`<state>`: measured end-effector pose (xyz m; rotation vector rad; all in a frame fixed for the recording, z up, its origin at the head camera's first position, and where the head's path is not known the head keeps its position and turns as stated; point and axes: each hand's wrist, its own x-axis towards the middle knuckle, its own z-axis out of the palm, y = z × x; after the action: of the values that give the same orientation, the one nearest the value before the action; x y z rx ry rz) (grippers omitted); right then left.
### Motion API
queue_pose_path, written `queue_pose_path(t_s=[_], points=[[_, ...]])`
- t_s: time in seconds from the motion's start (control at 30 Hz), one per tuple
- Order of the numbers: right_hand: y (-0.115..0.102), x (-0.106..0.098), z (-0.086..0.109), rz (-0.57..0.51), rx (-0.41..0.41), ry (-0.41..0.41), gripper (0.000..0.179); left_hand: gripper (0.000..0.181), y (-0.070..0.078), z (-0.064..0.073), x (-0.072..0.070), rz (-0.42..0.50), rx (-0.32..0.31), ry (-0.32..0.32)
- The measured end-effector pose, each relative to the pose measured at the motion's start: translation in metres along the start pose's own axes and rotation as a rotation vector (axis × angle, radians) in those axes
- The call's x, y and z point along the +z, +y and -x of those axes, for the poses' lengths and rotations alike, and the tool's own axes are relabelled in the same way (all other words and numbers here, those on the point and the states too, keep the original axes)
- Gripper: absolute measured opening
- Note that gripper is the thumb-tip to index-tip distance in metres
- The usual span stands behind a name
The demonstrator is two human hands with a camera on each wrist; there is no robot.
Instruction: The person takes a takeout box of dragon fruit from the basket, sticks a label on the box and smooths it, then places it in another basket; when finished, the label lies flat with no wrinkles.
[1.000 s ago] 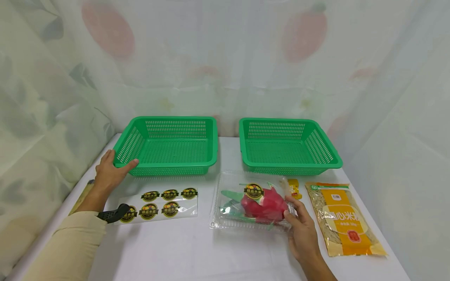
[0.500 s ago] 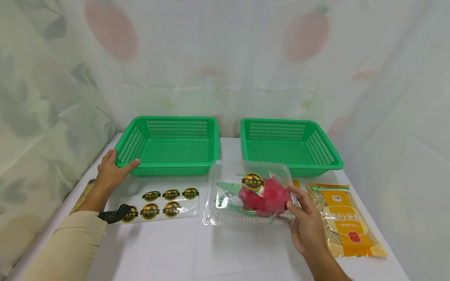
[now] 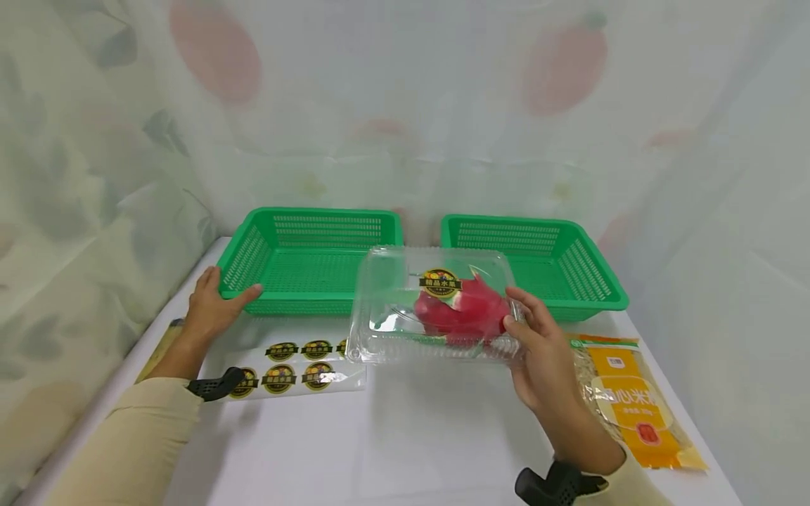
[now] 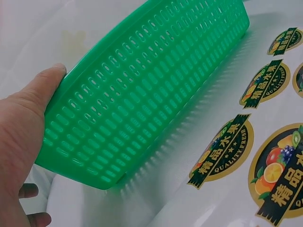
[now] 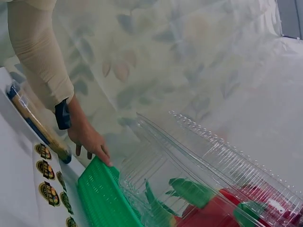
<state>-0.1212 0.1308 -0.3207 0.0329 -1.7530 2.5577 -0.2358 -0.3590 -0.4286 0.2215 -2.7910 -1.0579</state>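
My right hand (image 3: pixel 547 351) grips the right end of a clear plastic clamshell box (image 3: pixel 380 316), thumb on the near side. Inside lie a red dragon fruit (image 3: pixel 468 309) and something long and green (image 5: pixel 191 190); a black and gold fruit sticker (image 3: pixel 440 283) is on the lid. The box is raised above the table, in front of the baskets. My left hand (image 3: pixel 218 302) rests spread at the near left corner of the left green basket (image 3: pixel 304 308); its thumb (image 4: pixel 45 85) lies along the rim, and two loose fingertips show below, apart from the basket.
A second green basket (image 3: pixel 579 309) stands at the right, partly behind the box. A sheet of round fruit stickers (image 3: pixel 278 393) lies before the left basket. A yellow noodle packet (image 3: pixel 633 400) is at the right; another packet (image 5: pixel 40 125) lies beyond the sticker sheet.
My right hand has lifted the clamshell box off the table, moving it up, forward and slightly left. My left hand has stayed at the basket corner.
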Motion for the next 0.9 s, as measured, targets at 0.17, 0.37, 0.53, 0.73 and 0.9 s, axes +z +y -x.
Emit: queue_pose_path(t_s=[0.17,0.37,0.53,0.73,0.9], points=[[-0.009,0.015,-0.022,0.001,0.024,-0.009,0.042,0.107,0.002,-0.001,0.004,0.015,0.005,-0.008],[-0.012,0.038,-0.055,-0.003,0.06,-0.018,0.041,0.108,0.001,0.001,0.006,0.001,0.016,-0.003],[-0.007,0.057,-0.077,0.003,0.035,-0.019,0.041,0.107,0.003,0.005,0.005,0.009,0.026,-0.001],[0.006,0.079,-0.099,-0.012,0.026,-0.022,0.039,0.107,0.002,0.005,0.004,-0.01,0.024,0.014],[0.019,0.093,-0.115,-0.01,0.035,-0.023,0.036,0.107,0.002,0.004,0.001,-0.013,0.021,0.016]])
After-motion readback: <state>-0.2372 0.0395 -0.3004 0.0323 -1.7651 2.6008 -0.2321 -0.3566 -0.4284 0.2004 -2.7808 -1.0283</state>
